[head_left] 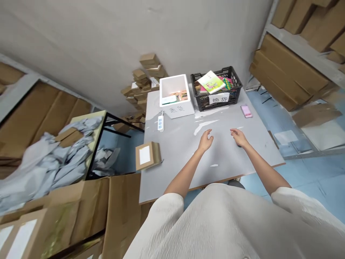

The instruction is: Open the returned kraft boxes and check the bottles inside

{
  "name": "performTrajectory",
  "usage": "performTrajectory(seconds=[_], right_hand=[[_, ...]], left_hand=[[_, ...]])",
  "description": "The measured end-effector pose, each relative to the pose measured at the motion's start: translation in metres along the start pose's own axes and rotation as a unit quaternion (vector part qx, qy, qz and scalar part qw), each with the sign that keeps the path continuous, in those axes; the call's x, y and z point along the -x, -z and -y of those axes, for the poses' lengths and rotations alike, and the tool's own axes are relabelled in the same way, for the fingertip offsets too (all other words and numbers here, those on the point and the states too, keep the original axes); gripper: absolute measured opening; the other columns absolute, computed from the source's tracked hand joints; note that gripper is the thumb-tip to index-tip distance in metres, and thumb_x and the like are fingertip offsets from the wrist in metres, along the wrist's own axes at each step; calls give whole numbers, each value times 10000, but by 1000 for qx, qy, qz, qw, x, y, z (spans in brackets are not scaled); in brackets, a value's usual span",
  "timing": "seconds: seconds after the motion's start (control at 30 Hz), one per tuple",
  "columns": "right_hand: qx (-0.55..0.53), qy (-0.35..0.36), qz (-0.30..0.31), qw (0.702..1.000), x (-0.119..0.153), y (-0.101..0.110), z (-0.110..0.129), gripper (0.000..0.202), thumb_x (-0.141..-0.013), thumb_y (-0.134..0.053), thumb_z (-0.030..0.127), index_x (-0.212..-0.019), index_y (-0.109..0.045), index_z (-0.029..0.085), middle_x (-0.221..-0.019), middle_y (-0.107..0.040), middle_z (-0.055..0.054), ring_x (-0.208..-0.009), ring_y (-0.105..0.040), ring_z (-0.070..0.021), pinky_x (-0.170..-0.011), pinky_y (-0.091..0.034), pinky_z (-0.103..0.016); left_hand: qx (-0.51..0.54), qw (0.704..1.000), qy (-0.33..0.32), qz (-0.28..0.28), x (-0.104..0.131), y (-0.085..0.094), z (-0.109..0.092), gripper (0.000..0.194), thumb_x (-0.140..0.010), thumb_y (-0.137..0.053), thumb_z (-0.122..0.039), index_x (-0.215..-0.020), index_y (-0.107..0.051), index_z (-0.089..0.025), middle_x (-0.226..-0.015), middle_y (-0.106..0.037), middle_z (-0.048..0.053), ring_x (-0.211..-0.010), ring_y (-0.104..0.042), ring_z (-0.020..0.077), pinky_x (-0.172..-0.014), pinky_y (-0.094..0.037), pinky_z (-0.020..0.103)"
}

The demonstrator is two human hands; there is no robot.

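Note:
Both my hands hover over the grey tabletop (178, 154). My left hand (206, 140) holds nothing, its fingers loosely curved and the thumb apart. To its right, my right hand (238, 137) has its fingers apart and pointing left. A small dark thing (239, 145) shows just under the right palm; I cannot tell what it is or whether the hand touches it. Beyond my hands stand a white foam box (180, 110) with small packages inside and a black plastic crate (217, 104) with a booklet (211, 82) on top.
A cardboard box (157, 153) with a white label sits at the table's left edge, near a white power strip (161, 122). A pink item (246, 111) lies at the right. Grey bags (67, 154) cover a side table; large cartons (124, 212) stand front left.

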State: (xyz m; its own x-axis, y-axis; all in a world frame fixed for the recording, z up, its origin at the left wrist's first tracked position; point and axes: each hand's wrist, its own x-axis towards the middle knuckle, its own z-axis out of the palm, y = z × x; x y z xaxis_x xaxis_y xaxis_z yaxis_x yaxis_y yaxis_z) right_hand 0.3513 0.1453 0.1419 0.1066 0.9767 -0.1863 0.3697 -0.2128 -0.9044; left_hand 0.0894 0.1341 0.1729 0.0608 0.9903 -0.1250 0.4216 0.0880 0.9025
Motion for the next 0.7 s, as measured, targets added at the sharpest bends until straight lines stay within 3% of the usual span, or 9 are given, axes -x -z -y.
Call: performTrajectory(seconds=[0.23,0.4,0.57,0.7], right_hand=[[-6,10,107,994,28,-146,47,420,-896,-595,466,-1200,-745,217,-1304,-761,-115,-1122,-723,-261,-1069,-555,-492],[2,4,228,974,54,-261,82,390,-914,-612,411,-1223,-733,207,-1251,-773,-113,-1102,-733,-242,-1070,-561,-475],[21,-14,354,935,81,-370,110,383,-910,-653,325,-1264,-742,209,-1309,-763,-114,-1149,-723,-231,-1116,-546,-476],[23,-71,396,915,92,-445,122,443,-890,-673,283,-1322,-739,211,-1503,-681,-127,-1327,-666,-265,-1176,-511,-504]], left_hand=[[-7,997,26,-72,64,126,77,515,-962,-580,-195,-1470,-639,-262,-1541,-631,102,-1400,-607,269,-1206,-477,460],[-14,986,56,-159,110,209,142,505,-952,-583,-188,-1450,-645,-246,-1496,-651,116,-1375,-621,273,-1215,-473,471],[-34,950,146,-273,143,283,208,497,-911,-629,-181,-1407,-645,-210,-1514,-622,152,-1481,-540,303,-1293,-387,462],[-28,911,243,-333,151,330,257,637,-832,-719,-175,-1453,-580,-137,-1601,-541,229,-1595,-409,360,-1350,-268,487]])
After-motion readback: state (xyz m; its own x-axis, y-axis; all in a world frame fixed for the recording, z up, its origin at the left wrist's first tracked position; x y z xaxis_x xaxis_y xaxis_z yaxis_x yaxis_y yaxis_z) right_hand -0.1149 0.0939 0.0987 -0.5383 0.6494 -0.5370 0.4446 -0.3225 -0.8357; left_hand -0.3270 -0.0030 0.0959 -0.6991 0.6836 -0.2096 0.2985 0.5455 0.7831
